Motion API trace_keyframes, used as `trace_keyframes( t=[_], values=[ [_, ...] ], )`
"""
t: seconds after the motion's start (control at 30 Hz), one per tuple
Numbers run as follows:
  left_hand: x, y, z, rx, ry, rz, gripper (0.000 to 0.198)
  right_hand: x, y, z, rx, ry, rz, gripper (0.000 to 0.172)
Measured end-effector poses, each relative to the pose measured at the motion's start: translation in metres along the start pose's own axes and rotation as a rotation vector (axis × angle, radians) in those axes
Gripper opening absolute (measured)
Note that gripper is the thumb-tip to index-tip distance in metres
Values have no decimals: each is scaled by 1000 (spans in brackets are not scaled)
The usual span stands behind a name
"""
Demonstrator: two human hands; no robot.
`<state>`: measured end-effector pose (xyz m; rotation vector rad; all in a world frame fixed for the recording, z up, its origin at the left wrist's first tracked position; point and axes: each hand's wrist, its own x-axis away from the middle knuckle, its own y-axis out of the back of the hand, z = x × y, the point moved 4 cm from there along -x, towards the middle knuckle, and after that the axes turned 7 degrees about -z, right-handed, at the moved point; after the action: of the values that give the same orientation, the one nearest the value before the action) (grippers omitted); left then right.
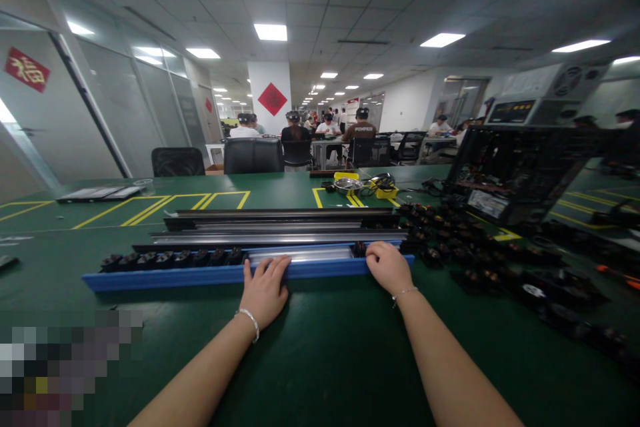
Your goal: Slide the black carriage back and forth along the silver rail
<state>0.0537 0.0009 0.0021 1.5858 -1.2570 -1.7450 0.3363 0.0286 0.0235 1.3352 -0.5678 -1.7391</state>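
A long blue rail [165, 276] lies across the green table in front of me, with a row of several black modules [173, 258] seated in its left part and a bare silver channel [300, 254] in the middle. My left hand [265, 290] rests on the rail's front edge, fingers stretched flat over it. My right hand [387, 267] curls its fingers over the rail near its right end, beside a black module [358, 249]; whether it grips anything is hidden.
More long silver and black rails [280, 225] lie behind the blue one. A heap of black modules [480, 253] spreads to the right, under a black open computer case [515, 170]. A metal bowl [349, 185], office chairs [253, 155] and seated people lie beyond.
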Motion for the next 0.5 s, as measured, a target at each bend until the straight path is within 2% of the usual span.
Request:
trace_keyframes(
  t=[0.07,0.2,0.5],
  values=[
    [0,0,0,-6,1,-1,58,0,-3,0,-4,-72,-83,20],
    [0,0,-1,-19,0,-4,58,2,-10,6,11,-120,-179,38],
    [1,0,0,-10,-7,-14,58,3,-16,8,40,-128,-130,34]
  ],
)
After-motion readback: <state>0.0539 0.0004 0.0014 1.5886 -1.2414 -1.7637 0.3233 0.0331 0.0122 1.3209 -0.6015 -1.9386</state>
